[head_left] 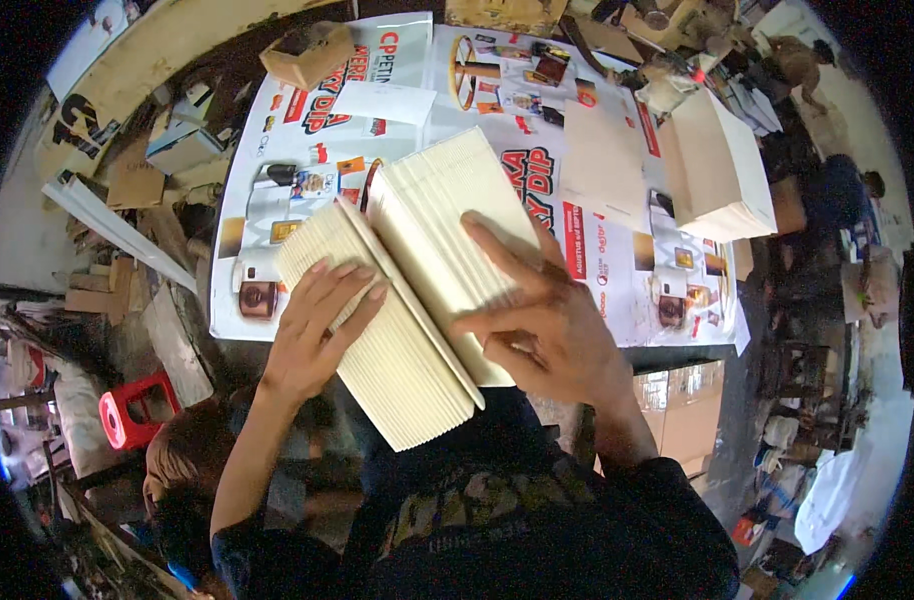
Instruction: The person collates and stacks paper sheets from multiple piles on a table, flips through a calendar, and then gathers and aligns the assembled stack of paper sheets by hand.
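Two thick blocks of stacked cream paper pieces lie slanted before me, overlapping the table's near edge. Fine ridges of stepped edges run across the left paper stack (407, 385). My left hand (322, 315) lies over this stack and grips it, its fingers across the top and the thumb hidden. The right paper stack (447, 185) shows a smoother, flat face and leans against the left one along a narrow gap. Over that face my right hand (547, 325) is open, with its fingers stretched apart and slightly blurred; fingertips reach toward the gap.
A printed banner sheet (247, 220) covers the table. On it stand another cream paper stack (717, 170) at right and a cardboard box (307, 55) at the far left. A red stool (127, 425) is at left; a cardboard carton (687, 410) sits below the table's right edge.
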Demonstrator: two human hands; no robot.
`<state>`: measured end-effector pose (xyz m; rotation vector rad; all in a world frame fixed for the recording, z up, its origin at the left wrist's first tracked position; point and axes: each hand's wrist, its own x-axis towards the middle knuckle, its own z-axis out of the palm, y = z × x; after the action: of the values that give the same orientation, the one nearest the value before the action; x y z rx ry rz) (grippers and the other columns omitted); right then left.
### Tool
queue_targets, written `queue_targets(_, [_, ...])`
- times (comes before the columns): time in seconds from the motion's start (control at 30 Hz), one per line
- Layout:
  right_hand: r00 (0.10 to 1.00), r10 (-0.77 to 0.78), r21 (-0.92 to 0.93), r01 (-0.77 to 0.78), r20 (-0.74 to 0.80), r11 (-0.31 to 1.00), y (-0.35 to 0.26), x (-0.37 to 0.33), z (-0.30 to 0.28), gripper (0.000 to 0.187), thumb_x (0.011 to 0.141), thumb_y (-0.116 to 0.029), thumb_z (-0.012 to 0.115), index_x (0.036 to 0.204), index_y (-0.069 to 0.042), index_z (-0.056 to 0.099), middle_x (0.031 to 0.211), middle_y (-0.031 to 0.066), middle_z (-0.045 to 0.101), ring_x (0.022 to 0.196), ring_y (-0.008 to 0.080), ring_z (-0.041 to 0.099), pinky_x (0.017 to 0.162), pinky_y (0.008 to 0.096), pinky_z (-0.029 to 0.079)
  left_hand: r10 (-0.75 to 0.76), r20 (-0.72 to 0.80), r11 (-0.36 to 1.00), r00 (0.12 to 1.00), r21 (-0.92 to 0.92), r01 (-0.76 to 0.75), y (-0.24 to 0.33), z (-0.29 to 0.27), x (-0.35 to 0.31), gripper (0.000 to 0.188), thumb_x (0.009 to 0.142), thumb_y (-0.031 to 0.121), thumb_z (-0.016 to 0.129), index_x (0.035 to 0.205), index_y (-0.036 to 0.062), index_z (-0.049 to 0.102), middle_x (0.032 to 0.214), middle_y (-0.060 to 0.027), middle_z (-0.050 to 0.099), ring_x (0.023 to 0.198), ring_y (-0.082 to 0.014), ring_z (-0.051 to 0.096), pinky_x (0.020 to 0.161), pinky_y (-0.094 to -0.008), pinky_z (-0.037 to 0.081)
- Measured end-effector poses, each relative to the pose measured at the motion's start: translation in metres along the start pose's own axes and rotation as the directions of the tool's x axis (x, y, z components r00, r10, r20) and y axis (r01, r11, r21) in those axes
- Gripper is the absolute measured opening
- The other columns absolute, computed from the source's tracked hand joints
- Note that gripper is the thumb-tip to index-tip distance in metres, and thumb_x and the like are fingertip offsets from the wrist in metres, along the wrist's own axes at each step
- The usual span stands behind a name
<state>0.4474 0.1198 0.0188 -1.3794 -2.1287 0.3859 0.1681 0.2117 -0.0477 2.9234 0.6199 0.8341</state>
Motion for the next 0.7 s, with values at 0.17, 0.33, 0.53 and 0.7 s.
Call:
queue_targets(0.17, [0.999, 0.047, -0.016, -0.047, 0.003, 0.999, -0.009, 0.001, -0.005, 0.03, 0.076, -0.037, 0.08, 0.093, -0.012, 0.078, 0.145, 0.0196, 0.048, 0.136, 0.0372, 0.043, 0.119, 0.0525, 0.017, 0.014, 0.044, 0.999, 0.999, 0.028, -0.015, 0.005, -0.004, 0.015, 0.052, 0.087, 0.014, 0.052, 0.139, 0.0076, 0.053, 0.143, -0.0081, 0.052, 0.134, -0.0243, 0.048, 0.116, -0.0451, 0.032])
queue_targets(0.33, [0.998, 0.044, 0.026, -0.043, -0.044, 0.999, -0.012, 0.003, 0.0, 0.05, 0.059, -0.047, 0.089, 0.094, -0.012, 0.079, 0.147, 0.0229, 0.046, 0.139, 0.0357, 0.04, 0.117, 0.0452, 0.023, 0.019, 0.076, 0.999, 0.997, 0.039, -0.022, 0.003, -0.005, 0.012, 0.057, 0.086, 0.014, 0.053, 0.143, 0.009, 0.048, 0.15, -0.0055, 0.044, 0.138, -0.0223, 0.043, 0.116, -0.0456, 0.031])
queue_targets(0.53, [0.997, 0.067, 0.023, -0.067, -0.033, 0.998, -0.011, 0.003, 0.003, 0.044, 0.059, -0.041, 0.09, 0.09, -0.012, 0.079, 0.147, 0.023, 0.044, 0.137, 0.0314, 0.045, 0.117, 0.0447, 0.024, 0.022, 0.064, 0.999, 0.998, 0.028, -0.024, 0.003, -0.005, 0.011, 0.055, 0.086, 0.013, 0.053, 0.141, 0.0087, 0.05, 0.15, -0.0062, 0.045, 0.138, -0.0222, 0.043, 0.117, -0.0454, 0.03])
queue_targets(0.7, [0.999, 0.032, 0.041, -0.03, -0.039, 0.999, -0.01, 0.004, 0.0, 0.039, 0.062, -0.03, 0.088, 0.095, -0.012, 0.079, 0.148, 0.0207, 0.044, 0.138, 0.0299, 0.044, 0.116, 0.046, 0.025, 0.019, 0.025, 1.0, 1.0, 0.013, -0.019, -0.003, 0.004, 0.003, 0.053, 0.084, 0.013, 0.054, 0.137, 0.007, 0.055, 0.142, -0.0114, 0.051, 0.131, -0.0268, 0.05, 0.114, -0.0469, 0.035])
